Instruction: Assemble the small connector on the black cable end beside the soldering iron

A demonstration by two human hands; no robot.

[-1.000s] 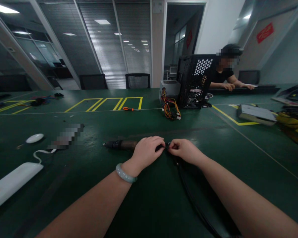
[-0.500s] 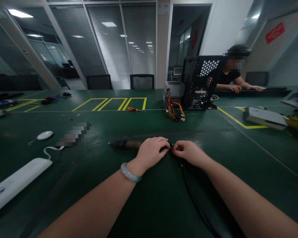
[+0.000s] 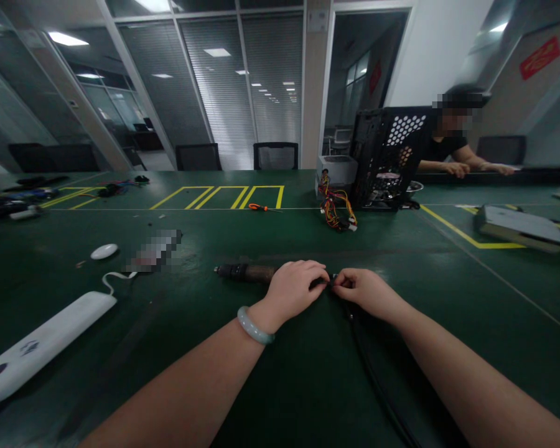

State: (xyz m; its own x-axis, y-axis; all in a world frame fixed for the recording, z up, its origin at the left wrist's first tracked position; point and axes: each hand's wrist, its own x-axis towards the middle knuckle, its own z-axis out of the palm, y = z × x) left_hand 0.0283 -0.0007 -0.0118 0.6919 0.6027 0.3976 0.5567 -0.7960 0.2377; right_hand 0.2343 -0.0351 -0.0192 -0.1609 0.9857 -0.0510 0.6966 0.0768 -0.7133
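A dark electric screwdriver (image 3: 252,272) lies on its side on the green table, its bit end pointing left. My left hand (image 3: 295,289), with a pale bangle at the wrist, is closed over the tool's rear end. Close beside it, my right hand (image 3: 361,289) pinches a small dark piece at that end, probably the cable's plug; the fingers cover most of it. From under the right hand a black cable (image 3: 373,370) runs down toward the table's near edge.
Left lie a white power strip (image 3: 51,342), a white oval object (image 3: 104,251) and a blurred-out device (image 3: 156,250). Farther back are an orange screwdriver (image 3: 260,207), a power supply (image 3: 338,171) with coloured wires, a black computer case (image 3: 387,158), a metal box (image 3: 520,227) and a co-worker (image 3: 452,149).
The whole view has shifted, so everything appears a little farther right. Both hands keep the same place at the tool's rear end, with no clear change in their grip.
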